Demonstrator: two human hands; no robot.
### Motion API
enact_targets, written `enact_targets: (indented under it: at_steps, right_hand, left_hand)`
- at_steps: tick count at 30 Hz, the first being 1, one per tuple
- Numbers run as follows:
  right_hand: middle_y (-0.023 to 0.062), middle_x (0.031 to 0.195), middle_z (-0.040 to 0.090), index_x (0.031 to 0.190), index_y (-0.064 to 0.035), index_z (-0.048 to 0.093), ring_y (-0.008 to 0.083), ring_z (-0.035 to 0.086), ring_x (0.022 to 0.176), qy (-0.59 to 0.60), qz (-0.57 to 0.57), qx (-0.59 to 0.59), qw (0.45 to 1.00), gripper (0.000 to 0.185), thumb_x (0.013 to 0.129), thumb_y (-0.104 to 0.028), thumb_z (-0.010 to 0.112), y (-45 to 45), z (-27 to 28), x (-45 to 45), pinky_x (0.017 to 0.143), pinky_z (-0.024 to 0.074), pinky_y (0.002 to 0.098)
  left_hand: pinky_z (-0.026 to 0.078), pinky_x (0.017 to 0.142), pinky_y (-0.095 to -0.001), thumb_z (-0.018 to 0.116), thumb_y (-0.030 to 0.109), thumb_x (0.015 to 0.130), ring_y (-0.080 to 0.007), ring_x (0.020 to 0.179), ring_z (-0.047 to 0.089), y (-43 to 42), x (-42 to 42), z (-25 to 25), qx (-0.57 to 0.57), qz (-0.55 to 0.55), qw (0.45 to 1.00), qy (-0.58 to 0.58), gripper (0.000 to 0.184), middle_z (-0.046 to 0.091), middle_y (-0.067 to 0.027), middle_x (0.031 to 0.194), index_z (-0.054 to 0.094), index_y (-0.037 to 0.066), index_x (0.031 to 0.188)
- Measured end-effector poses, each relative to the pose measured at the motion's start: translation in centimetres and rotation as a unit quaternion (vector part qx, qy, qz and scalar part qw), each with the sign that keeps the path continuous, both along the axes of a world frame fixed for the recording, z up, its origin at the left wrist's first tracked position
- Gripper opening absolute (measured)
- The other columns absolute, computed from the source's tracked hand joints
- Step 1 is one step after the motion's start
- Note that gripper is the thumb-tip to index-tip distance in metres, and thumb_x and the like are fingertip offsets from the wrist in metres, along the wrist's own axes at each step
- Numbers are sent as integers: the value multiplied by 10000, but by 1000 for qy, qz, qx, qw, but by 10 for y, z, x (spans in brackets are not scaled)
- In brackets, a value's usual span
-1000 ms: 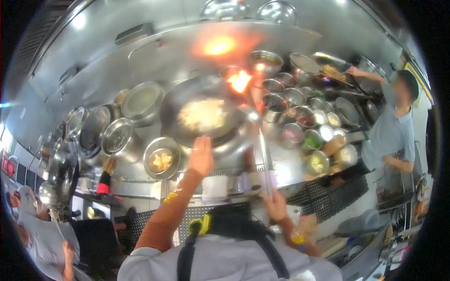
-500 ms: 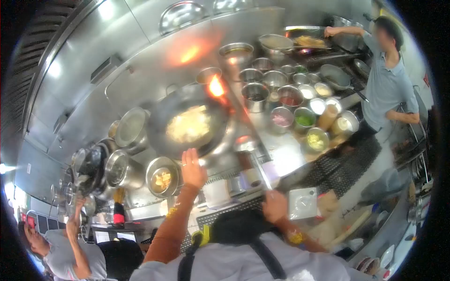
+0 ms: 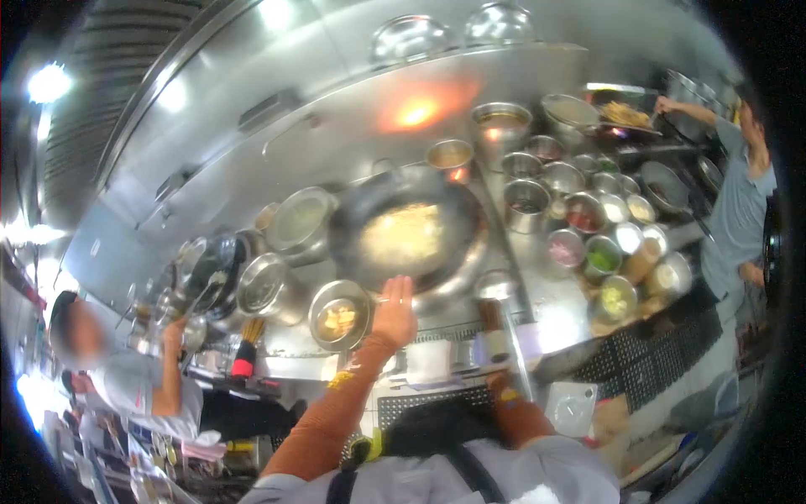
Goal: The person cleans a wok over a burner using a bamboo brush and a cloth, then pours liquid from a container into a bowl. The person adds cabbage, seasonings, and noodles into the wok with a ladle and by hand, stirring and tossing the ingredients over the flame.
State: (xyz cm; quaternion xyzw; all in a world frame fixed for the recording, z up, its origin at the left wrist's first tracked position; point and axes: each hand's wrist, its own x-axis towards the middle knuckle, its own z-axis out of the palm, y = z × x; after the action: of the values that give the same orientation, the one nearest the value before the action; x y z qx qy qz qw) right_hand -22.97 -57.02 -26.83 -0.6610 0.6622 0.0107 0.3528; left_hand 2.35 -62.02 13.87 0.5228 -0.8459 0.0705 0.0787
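Note:
My left hand [image 3: 395, 312] is at the near rim of a large dark wok [image 3: 348, 239], its fingers stretched out and close together. Pale yellow food [image 3: 405, 234], blurred by steam or motion, lies in the wok. My right hand [image 3: 502, 388] is low in front of my body, beside the lower end of a long metal ladle handle [image 3: 516, 353]. Its fingers are too blurred to make out. The ladle's bowl [image 3: 497, 284] rests by the wok's right side, above a dark brown container [image 3: 490, 316].
A strainer bowl with yellow pieces [image 3: 339, 322] stands left of my forearm. Several metal pots of ingredients [image 3: 604, 256] crowd the right counter. One co-worker [image 3: 743, 185] works at the far right, another [image 3: 143, 370] at the left. An orange glow [image 3: 417, 111] shows on the back wall.
The view has swung left, so everything sits further right. The bright flame beside the wok is gone. My right hand has come off the ladle handle, toward my body; my left stays at the rim.

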Motion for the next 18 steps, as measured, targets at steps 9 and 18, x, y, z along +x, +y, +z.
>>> enact_targets:
  at_steps: [9, 18]
  right_hand:
    - [219, 985, 643, 1119, -37, 595, 406, 603, 929, 21, 41, 48, 998, 415, 862, -356, 532, 42, -7, -19, 856, 445, 508]
    - [216, 991, 644, 1109, -34, 600, 402, 604, 932, 12, 37, 60, 997, 416, 861, -360, 534, 53, -16, -19, 857, 447, 506]
  left_hand:
    - [372, 1030, -470, 640, 194, 719, -449, 1329, 262, 3, -4, 5, 8, 24, 1000, 10, 880, 255, -276, 1435, 182, -74, 1421]
    - [297, 1081, -480, 643, 198, 707, -475, 1324, 243, 5, -8, 9, 31, 14, 999, 32, 889, 249, -298, 1428, 188, -95, 1413]
